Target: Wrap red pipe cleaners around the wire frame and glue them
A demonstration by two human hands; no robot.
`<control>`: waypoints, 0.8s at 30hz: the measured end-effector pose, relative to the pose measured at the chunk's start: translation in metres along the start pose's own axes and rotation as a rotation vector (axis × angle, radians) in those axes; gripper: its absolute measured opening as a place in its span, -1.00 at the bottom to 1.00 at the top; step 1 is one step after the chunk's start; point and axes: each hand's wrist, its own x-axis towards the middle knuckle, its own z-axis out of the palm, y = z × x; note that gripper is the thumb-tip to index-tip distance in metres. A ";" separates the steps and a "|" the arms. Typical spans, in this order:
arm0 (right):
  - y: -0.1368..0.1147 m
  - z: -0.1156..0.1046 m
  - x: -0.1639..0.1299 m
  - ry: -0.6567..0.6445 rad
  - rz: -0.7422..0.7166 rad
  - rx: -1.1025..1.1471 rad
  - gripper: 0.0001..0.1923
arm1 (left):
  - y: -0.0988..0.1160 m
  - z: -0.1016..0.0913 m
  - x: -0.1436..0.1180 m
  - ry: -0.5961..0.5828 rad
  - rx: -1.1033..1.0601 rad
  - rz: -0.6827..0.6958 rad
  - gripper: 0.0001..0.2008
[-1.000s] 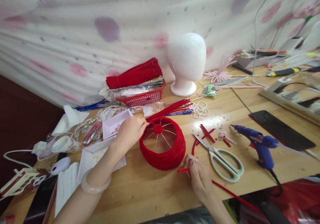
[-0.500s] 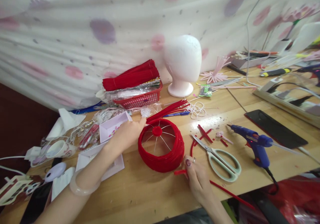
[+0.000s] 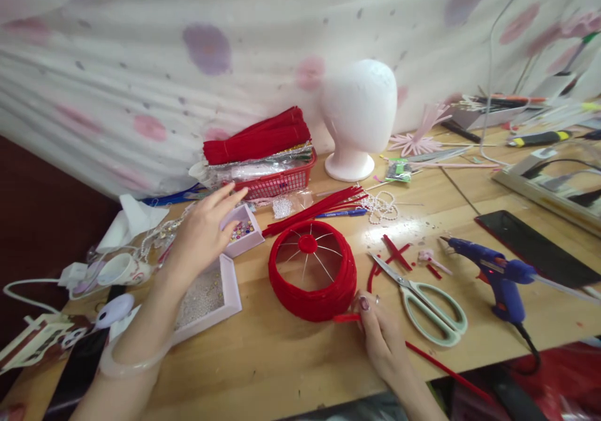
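Observation:
A round red frame (image 3: 312, 271) wound with red pipe cleaner, with wire spokes and a red hub, stands on the wooden table (image 3: 291, 358). My right hand (image 3: 380, 336) pinches the end of a red pipe cleaner (image 3: 346, 318) against the frame's near side. My left hand (image 3: 201, 236) hovers with fingers spread, holding nothing, over a small pink box of coloured beads (image 3: 244, 230). Just below it lies a larger pink tray of tiny pearls (image 3: 206, 296).
Mint-handled scissors (image 3: 425, 305) and a blue glue gun (image 3: 498, 274) lie to the right. Behind are a red basket (image 3: 277, 180) of pipe cleaners, loose red pipe cleaners (image 3: 314, 207) and a white foam head (image 3: 359, 117). Clutter and tape (image 3: 119, 269) sit at the left.
My left hand has let go of the frame's far rim and moved left, opening above the bead box. My right hand stays at the frame's near side.

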 end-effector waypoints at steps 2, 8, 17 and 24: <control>0.001 0.000 -0.002 0.019 0.005 -0.010 -0.50 | 0.006 -0.002 -0.013 0.086 -0.114 -0.027 -0.63; 0.007 -0.001 -0.011 0.145 0.034 -0.045 -0.49 | 0.048 0.017 -0.088 0.201 -0.386 -0.248 -0.74; 0.008 0.001 -0.009 0.184 0.038 -0.073 -0.42 | 0.071 0.070 -0.130 0.229 -0.229 -0.117 -0.70; 0.007 0.000 -0.011 0.189 0.066 -0.063 -0.41 | 0.079 0.076 -0.127 0.313 -0.130 -0.049 -0.64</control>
